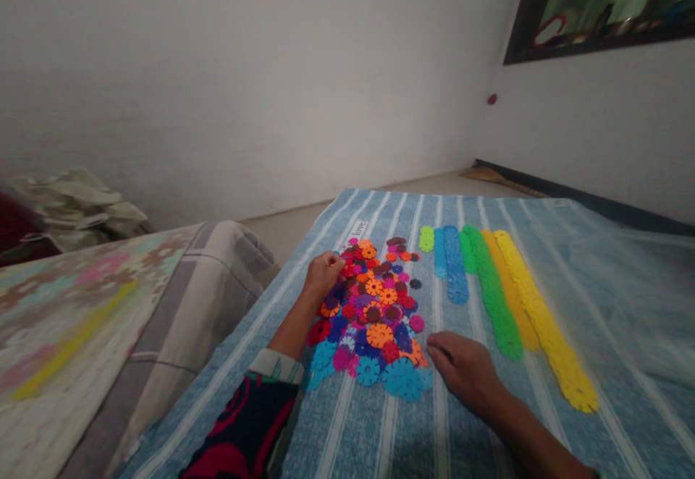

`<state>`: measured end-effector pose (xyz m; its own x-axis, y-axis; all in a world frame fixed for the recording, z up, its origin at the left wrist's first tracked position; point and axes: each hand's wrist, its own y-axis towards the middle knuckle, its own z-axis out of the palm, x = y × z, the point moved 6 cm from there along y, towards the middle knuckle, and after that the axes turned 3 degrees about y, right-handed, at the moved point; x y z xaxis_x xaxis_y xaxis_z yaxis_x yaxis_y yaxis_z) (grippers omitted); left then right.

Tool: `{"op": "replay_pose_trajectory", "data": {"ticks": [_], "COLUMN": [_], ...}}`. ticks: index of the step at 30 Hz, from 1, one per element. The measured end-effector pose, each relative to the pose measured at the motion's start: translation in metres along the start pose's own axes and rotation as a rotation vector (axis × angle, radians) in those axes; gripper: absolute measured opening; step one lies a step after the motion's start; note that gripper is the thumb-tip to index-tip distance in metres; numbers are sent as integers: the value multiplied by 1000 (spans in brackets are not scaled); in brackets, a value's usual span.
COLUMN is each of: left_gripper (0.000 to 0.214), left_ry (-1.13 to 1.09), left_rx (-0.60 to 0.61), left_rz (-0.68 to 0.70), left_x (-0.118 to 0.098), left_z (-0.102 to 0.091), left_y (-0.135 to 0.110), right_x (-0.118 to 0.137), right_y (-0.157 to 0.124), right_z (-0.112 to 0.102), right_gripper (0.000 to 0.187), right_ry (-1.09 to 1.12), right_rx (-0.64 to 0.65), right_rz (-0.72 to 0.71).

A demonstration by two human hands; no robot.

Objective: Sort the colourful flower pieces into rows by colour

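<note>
A mixed pile of flower-shaped plastic discs (378,334) in orange, red, purple, pink, brown and blue lies on a blue-and-white striped cloth (374,439). My left hand (324,273) is at the far left edge of the pile, its fingers pinched together against the red discs; what they hold, if anything, is too small to make out. Beside the pile's near right edge, my right hand (464,370) rests low over the cloth with fingers curled closed. The inside of its grip is hidden. Light blue discs (405,379) lie at the pile's near edge.
Right of the pile, discs lie in overlapping rows by colour: lime (427,239), light blue (439,251), blue (455,265), green (494,298), amber (513,298) and yellow (548,323). A bed (157,320) with patterned covers stands at left. Walls and a window (608,1) are beyond.
</note>
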<state>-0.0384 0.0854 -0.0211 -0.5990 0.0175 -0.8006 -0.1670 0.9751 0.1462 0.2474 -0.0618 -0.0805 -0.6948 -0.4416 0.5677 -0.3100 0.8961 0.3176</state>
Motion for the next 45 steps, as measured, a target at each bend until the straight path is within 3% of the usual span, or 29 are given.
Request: {"op": "replay_pose_trajectory", "data": {"ticks": [5,12,16,27,36,39,45], "left_gripper": [13,9,8,11,7,6,10], "left_ry": [-74,-18,-8,37,-63,-82,-61], "left_rx": [0,-17,-26,-2,101,143,125], "left_rz": [-194,-318,-314,-289,-317,-323,-315], "left_x": [9,22,21,11,-15,-18,-18], "left_z": [13,-4,-9,7,61,70,55], "left_y": [23,32,38,45,59,63,74], "right_x": [1,2,0,1,1,1,4], "right_y": [1,2,2,2,3,3,5], "right_z": [0,-1,1,1,2,2,-1], "right_gripper": [25,24,24,25,24,24,24], "right_ry": [9,10,15,-1,-16,-7,-16], "right_rx": [-4,-4,17,8,19,20,20], "right_rz": [-4,10,18,6,16,27,24]}}
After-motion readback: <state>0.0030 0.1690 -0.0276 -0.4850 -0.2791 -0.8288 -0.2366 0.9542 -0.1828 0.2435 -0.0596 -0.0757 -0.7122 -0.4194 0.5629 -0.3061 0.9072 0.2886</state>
